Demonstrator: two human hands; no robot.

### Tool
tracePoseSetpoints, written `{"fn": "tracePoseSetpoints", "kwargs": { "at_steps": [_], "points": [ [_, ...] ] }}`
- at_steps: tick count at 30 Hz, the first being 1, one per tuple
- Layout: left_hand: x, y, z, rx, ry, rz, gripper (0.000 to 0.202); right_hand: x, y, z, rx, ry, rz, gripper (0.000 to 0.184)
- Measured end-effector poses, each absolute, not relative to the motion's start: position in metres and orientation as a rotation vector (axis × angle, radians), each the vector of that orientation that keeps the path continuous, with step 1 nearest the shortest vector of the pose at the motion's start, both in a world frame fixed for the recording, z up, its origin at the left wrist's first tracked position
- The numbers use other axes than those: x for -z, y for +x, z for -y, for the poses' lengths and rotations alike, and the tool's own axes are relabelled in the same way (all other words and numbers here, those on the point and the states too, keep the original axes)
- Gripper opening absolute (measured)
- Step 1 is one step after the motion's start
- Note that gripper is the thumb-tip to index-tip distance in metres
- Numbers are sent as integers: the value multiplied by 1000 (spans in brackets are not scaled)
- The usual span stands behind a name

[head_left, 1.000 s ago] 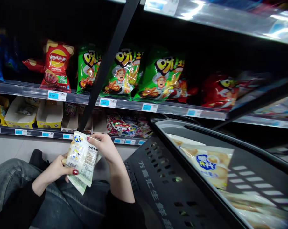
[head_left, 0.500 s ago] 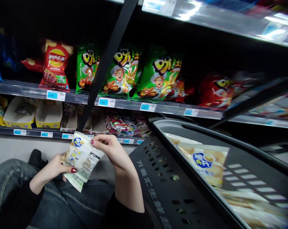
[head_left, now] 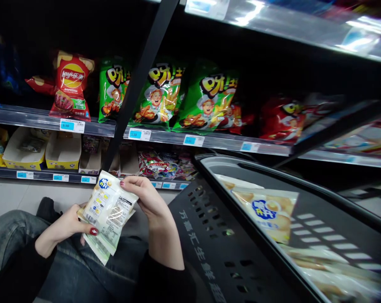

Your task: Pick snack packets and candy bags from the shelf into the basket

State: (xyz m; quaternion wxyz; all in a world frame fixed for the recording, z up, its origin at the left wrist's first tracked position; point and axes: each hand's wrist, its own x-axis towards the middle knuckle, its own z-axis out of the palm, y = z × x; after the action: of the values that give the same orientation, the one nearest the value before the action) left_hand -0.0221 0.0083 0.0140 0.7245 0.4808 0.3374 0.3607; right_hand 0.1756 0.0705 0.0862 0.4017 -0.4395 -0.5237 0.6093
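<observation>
1. Fingers of the left hand (head_left: 65,225) clamped on the lower left of a small stack of snack packets; thumb on top, other fingers mostly hidden underneath.
2. Right hand (head_left: 150,195) pinches the upper right corner of the top packet (head_left: 110,210), thumb in front; remaining fingers largely out of sight behind it.
3. Stack location: above the person's lap, left of the basket (head_left: 198,244). Under packet (head_left: 96,249) shows only at its edges; total count cannot be told. Small print on the top packet unreadable.
4. Basket cut off by the lower and right frame edges; its rim blocks part of the lower shelf. Inside, one packet (head_left: 266,214) leans with its front visible; the pale packets (head_left: 342,277) below it are blurred, number unclear.
5. Dark post (head_left: 139,71) slants across the shelving, covering part of a green chip bag (head_left: 112,92).
6. Upper shelf: red chip bag (head_left: 70,86) to the left, more green bags (head_left: 207,101) right of the post. Rear of shelf too dark to read.
7. Lower shelf: open cartons (head_left: 64,158), sweet bags (head_left: 157,166) partly behind the basket.
</observation>
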Motion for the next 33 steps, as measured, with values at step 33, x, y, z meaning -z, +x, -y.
{"fn": "tracePoseSetpoints", "kwargs": {
  "at_steps": [33],
  "points": [
    [2, -13, 0, -547, 820, -777, 15, -90, 152, -62, -772, -1189, 1923, 16]
  ]
}}
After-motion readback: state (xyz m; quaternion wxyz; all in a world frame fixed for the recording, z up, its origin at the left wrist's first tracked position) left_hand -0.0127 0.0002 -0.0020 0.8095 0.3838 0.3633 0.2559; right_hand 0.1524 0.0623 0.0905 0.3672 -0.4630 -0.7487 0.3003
